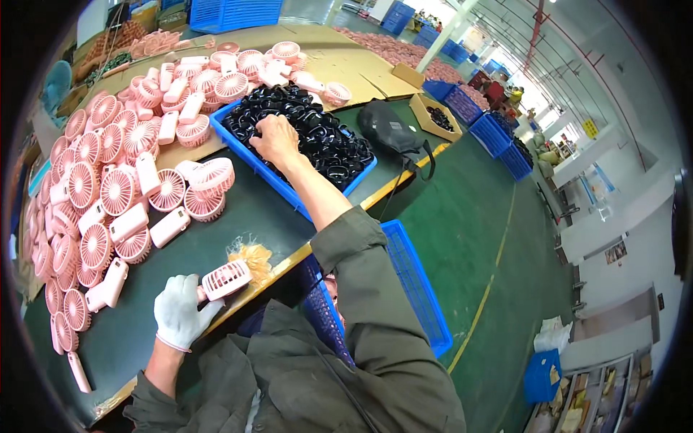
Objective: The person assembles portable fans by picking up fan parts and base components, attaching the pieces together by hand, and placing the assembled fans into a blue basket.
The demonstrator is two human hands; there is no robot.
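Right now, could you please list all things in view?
Pink fans: many, pink, table's left
Held fan: one, pale pink, near table edge
Yellowish tangle: one, material unclear, beside held fan
Blue tray: one, blue, on table
Black parts: many, black, inside tray
Black bag: one, black, right of tray
Cardboard box: one, brown, beyond bag
Table: one, dark green, under these
Blue crates: several, blue, around table and floor
Floor: one, green, right
People: several, colours unclear, far background
Sleeves: two, dark grey-green, lower middle
Left fingers: one set, white-gloved, holding fan
Right fingers: one set, ungloved, at black parts
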